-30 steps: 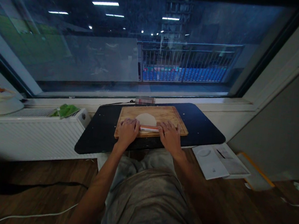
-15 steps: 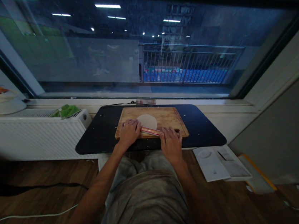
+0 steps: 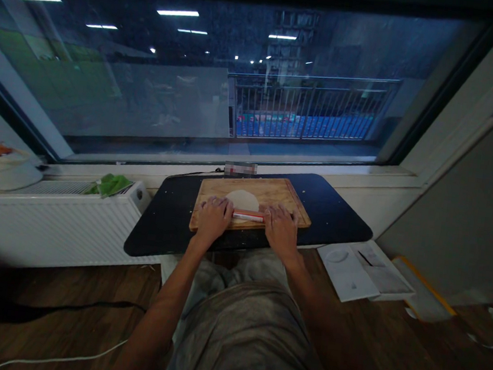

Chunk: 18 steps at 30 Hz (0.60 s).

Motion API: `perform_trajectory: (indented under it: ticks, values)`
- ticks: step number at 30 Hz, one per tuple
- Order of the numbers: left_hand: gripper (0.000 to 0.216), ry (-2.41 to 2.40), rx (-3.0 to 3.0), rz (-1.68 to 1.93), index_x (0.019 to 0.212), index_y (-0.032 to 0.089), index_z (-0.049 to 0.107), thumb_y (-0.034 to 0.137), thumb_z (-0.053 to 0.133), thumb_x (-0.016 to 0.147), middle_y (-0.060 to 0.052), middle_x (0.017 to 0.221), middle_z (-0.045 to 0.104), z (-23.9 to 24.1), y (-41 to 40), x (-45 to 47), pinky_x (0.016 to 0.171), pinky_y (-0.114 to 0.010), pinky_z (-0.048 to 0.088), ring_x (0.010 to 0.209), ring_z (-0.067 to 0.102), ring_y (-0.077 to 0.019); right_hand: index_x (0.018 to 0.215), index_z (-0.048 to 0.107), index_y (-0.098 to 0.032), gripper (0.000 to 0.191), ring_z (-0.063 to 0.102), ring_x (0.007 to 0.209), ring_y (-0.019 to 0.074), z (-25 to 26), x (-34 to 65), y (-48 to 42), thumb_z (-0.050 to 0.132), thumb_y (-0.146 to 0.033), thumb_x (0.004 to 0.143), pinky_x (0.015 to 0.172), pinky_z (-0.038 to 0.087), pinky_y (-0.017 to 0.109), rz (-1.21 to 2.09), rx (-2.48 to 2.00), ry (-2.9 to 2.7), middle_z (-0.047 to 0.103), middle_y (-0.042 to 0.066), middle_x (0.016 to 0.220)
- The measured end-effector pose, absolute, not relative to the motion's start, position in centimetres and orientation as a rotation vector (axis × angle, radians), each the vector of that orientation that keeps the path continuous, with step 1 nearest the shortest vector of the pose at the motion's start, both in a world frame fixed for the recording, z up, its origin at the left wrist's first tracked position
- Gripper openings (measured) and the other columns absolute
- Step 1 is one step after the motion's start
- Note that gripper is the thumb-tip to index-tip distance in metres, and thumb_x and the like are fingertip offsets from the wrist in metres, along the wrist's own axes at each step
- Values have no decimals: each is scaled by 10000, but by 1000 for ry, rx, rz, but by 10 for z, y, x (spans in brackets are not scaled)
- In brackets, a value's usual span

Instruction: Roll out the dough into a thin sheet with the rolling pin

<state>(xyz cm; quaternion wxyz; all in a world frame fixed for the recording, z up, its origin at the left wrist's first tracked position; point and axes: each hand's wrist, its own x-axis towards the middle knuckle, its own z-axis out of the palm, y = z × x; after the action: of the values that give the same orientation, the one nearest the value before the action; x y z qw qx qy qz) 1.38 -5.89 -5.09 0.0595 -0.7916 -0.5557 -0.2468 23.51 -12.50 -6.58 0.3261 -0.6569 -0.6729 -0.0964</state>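
A thin pale round of dough [image 3: 243, 199] lies flat on a wooden cutting board [image 3: 272, 191]. Across its near part runs a slim red-and-white rolling pin [image 3: 248, 215], level from side to side. My left hand [image 3: 214, 214] is closed over the pin's left end, its knuckles upward. At the other end my right hand [image 3: 281, 227] curls over the pin in the same way. Only the pin's middle stretch shows; both ends are hidden under the fingers. The hands also cover parts of the board's near half.
The board rests on a dark tabletop [image 3: 336, 216] with small crumbs. Behind it is a window ledge [image 3: 311, 167]. To the left, a green leafy piece [image 3: 112, 184] lies on a white radiator [image 3: 69, 218], near a white tub [image 3: 5, 169]. A white box [image 3: 352, 274] sits low at right.
The pin has turned, so a white strip on its side now shows. My right hand has shifted slightly on its end. The left hand stays nearly in place.
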Motion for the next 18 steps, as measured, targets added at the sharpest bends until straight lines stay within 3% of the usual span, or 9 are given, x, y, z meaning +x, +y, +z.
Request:
perform_trajectory:
  ticks: [8, 12, 18]
  values:
    - [438, -1662, -2382, -923, 1366, 250, 788, 359, 413, 1168, -86, 1506, 769, -63, -73, 8, 1306, -547, 400, 1483, 621, -325, 1533, 698, -194, 512, 546, 1556, 302, -86, 230, -153, 328, -323, 1203, 1360, 239, 571, -216, -1703, -1731, 727, 134, 1561]
    - [447, -1664, -2392, -853, 1378, 251, 780, 361, 398, 1173, -93, 1518, 761, -60, -70, 7, 1295, -556, 402, 1485, 618, -341, 1492, 722, -182, 518, 532, 1565, 332, -74, 234, -140, 322, -329, 1198, 1351, 234, 621, -188, -1698, -1770, 740, 155, 1535]
    - [464, -1682, -2341, -815, 1290, 231, 801, 362, 369, 1181, -133, 1363, 825, -59, -72, 10, 1245, -541, 436, 1384, 688, -337, 1355, 791, -204, 496, 576, 1524, 341, -62, 240, -123, 339, -335, 1198, 1333, 251, 637, -165, -1715, -1793, 777, 164, 1465]
